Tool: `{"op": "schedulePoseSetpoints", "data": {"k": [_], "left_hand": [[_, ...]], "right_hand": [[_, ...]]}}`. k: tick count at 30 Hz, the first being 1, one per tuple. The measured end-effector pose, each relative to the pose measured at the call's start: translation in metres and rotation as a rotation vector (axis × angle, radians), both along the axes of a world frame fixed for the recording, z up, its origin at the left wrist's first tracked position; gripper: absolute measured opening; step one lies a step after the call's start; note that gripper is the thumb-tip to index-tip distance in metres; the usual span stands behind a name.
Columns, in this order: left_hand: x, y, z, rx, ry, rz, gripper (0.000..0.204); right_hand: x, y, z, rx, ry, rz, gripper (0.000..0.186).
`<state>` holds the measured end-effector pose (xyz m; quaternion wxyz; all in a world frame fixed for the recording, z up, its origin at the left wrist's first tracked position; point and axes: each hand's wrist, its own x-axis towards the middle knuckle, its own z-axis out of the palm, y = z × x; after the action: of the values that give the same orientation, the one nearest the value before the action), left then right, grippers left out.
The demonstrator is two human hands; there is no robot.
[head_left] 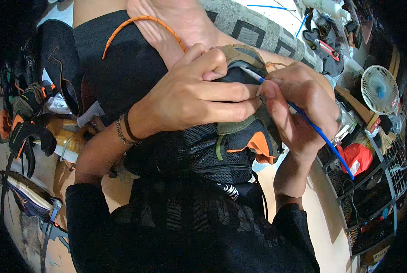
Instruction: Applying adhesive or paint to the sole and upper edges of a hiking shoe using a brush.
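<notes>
A black mesh shoe point(199, 148) with green trim, an orange lining and a brown-and-black sole edge lies across my lap. My left hand point(192, 91) holds it from above, index finger bent near the sole edge and two fingers stretched across the upper. In my right hand point(299, 102) is a slim paintbrush point(324, 136) with a blue handle and a silver ferrule, pinched between thumb and fingers. Its tip meets the dark sole edge; whether bristles touch there is too small to tell. An orange shoelace point(146, 19) curves out beyond my left hand.
A bare foot point(176, 22) rests just past the shoe. Several shoes point(25, 123) sit at the left. On the right are a small white fan point(379, 89), a red plastic bag point(356, 158) and a metal rack point(392, 200). A patterned grey cloth point(253, 29) lies behind.
</notes>
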<state>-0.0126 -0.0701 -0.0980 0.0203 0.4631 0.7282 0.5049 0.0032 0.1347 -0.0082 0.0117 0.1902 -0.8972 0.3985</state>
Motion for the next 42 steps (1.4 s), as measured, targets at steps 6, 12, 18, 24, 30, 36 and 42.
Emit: {"op": "schedulePoseSetpoints", "data": {"k": [6,12,18,24,30,36,42], "left_hand": [[0.001,0.001,-0.001,-0.014,0.019,0.022,0.020],[-0.001,0.001,0.003,-0.003,-0.010,0.005,0.020],[-0.001,-0.002,-0.002,-0.005,-0.003,0.017,0.020],[-0.005,0.003,0.004,0.048,0.025,-0.008,0.025],[-0.003,0.000,0.000,0.025,0.046,-0.021,0.025],[-0.004,0.000,0.000,0.027,0.058,-0.030,0.028],[-0.003,0.000,-0.001,0.016,0.045,-0.023,0.027]], "right_hand": [[0.001,0.015,-0.001,0.029,-0.015,0.024,0.019],[0.005,0.005,0.000,0.039,-0.001,-0.050,0.019],[-0.002,0.004,-0.004,0.028,0.019,-0.018,0.018],[0.038,0.013,0.004,0.082,-0.103,-0.312,0.020],[0.029,0.000,0.001,0.017,-0.046,-0.212,0.020],[0.038,0.016,0.002,0.020,-0.053,-0.193,0.021],[0.028,0.004,0.005,0.032,-0.070,-0.218,0.022]]}}
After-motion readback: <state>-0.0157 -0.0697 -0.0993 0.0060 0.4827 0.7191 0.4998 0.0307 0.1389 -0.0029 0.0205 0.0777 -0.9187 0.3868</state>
